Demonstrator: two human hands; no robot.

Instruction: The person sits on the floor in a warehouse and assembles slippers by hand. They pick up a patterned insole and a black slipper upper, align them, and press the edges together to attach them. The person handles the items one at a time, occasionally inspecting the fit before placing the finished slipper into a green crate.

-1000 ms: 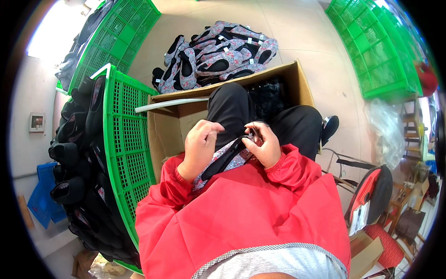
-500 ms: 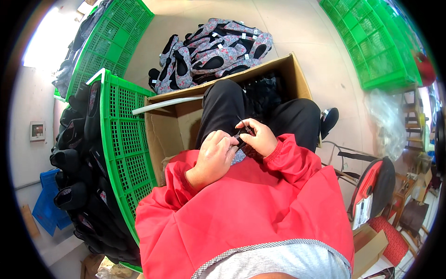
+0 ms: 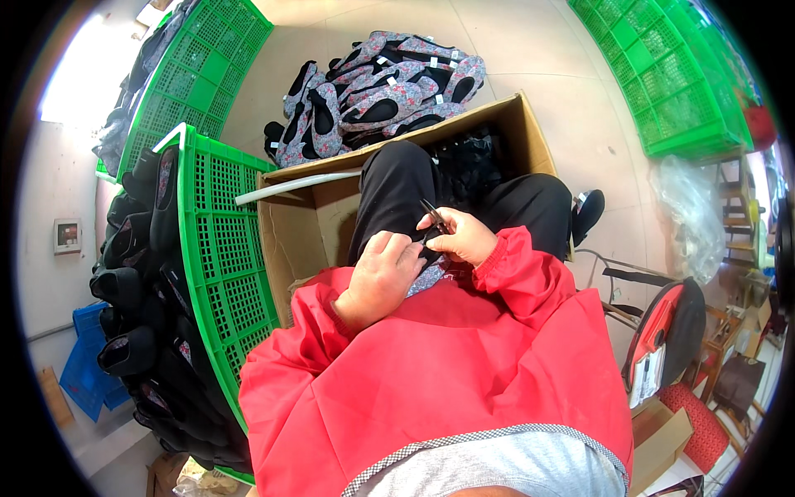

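Observation:
My left hand (image 3: 379, 280) is closed over my lap, its fingers gripping a dark-edged fabric piece, mostly hidden under it. A bit of grey floral cloth (image 3: 424, 282) shows below the fingers. Close against it, my right hand (image 3: 465, 240) is wrapped round small dark snips (image 3: 434, 215), whose pointed tips stick out up and to the left. The fingertips of both hands nearly meet. What lies exactly between them is too small to make out.
An open cardboard box (image 3: 291, 236) surrounds my knees, with black material inside. Beyond it lies a heap of floral shoe pieces (image 3: 381, 95). Left stands a green crate (image 3: 228, 224) beside stacked black shoes (image 3: 132, 286); another green crate (image 3: 662, 79) is far right. A chair (image 3: 667, 340) stands right.
The snips have turned in my right hand, and their blades show more plainly. My left fingers have shifted slightly, and more floral cloth shows beneath them.

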